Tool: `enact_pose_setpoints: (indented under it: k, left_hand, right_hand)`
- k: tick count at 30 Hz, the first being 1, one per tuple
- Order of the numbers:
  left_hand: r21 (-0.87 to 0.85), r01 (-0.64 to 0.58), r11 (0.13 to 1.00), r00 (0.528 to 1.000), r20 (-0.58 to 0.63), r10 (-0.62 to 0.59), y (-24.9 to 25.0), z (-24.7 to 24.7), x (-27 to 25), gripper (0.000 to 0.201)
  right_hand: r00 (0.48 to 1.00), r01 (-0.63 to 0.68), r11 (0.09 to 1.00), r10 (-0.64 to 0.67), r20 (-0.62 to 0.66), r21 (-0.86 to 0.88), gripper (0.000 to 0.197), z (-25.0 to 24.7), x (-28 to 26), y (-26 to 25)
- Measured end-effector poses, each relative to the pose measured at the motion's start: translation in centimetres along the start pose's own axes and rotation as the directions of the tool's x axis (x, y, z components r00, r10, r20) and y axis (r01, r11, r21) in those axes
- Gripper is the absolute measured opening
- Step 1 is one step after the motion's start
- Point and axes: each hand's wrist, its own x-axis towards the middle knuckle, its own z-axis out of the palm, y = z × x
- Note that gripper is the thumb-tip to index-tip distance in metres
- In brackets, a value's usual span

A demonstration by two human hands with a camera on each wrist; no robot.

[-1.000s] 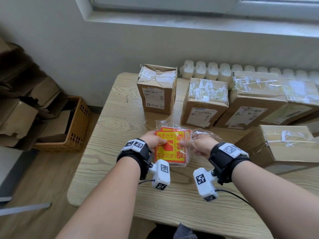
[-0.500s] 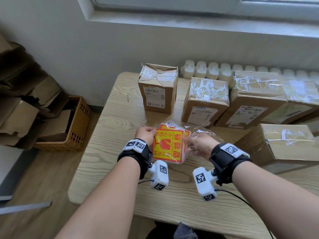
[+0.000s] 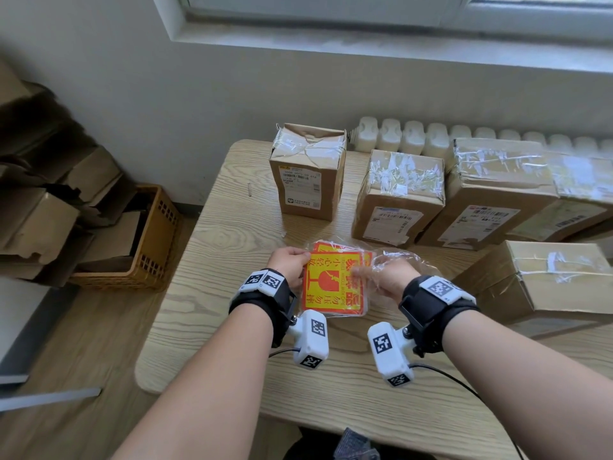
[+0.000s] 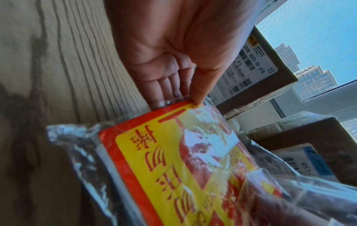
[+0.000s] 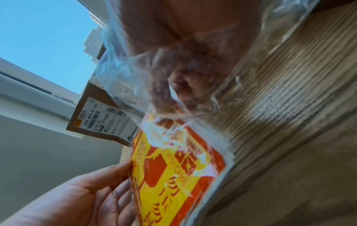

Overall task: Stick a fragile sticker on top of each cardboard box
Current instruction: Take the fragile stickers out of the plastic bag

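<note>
A stack of red-and-yellow fragile stickers [image 3: 333,283] sits in a clear plastic bag [image 3: 409,260], held just above the wooden table [image 3: 212,280]. My left hand [image 3: 288,262] pinches the stack's left edge between thumb and fingers [image 4: 195,93]. My right hand [image 3: 388,277] is inside the bag's open end, its fingers [image 5: 173,105] curled onto the right edge of the top sticker [image 5: 173,175]. Several taped cardboard boxes stand behind: a tall one [image 3: 308,171], a second [image 3: 398,194], a third [image 3: 491,190], and one at the near right [image 3: 544,280].
A white radiator [image 3: 414,136] runs along the wall behind the boxes. Left of the table, an orange plastic crate [image 3: 149,247] and a heap of flattened cardboard [image 3: 39,207] lie on the floor. Cables trail from the wrist cameras over the table's near edge.
The sticker pack has been turned and drawn a little nearer to me. My right hand has slid further into the bag, onto the top sticker. My left hand keeps its grip.
</note>
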Motion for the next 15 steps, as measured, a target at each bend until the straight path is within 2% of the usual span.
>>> enact_pose_setpoints:
  k: [2,5,8,12,15]
  left_hand:
    - [-0.018,0.020,1.000,1.000,0.001,-0.020,-0.14,-0.15,0.10,0.003]
    - [-0.039,0.031,0.999,0.999,0.011,-0.031,-0.37,-0.46,0.26,0.012]
    - [-0.043,0.038,0.998,0.999,0.001,-0.038,-0.49,-0.66,0.26,0.014]
    - [-0.047,0.062,0.997,0.998,-0.010,-0.063,-0.52,-0.86,0.22,0.024]
    - [-0.034,0.071,0.997,0.997,-0.029,-0.072,-0.65,-1.03,0.27,0.032]
  right_hand:
    - [1.000,-0.004,1.000,0.004,0.007,0.021,0.019,-0.21,-0.09,0.00]
    - [0.998,-0.029,0.997,0.025,0.049,0.072,0.022,-0.34,-0.40,-0.02]
    - [0.994,-0.067,0.991,0.055,0.095,0.118,0.025,-0.17,-0.47,-0.01]
    - [0.994,-0.077,0.986,0.065,0.088,0.146,0.032,0.09,-0.31,-0.03]
    - [0.992,-0.067,0.986,0.050,0.114,0.152,0.020,0.29,-0.25,-0.08]
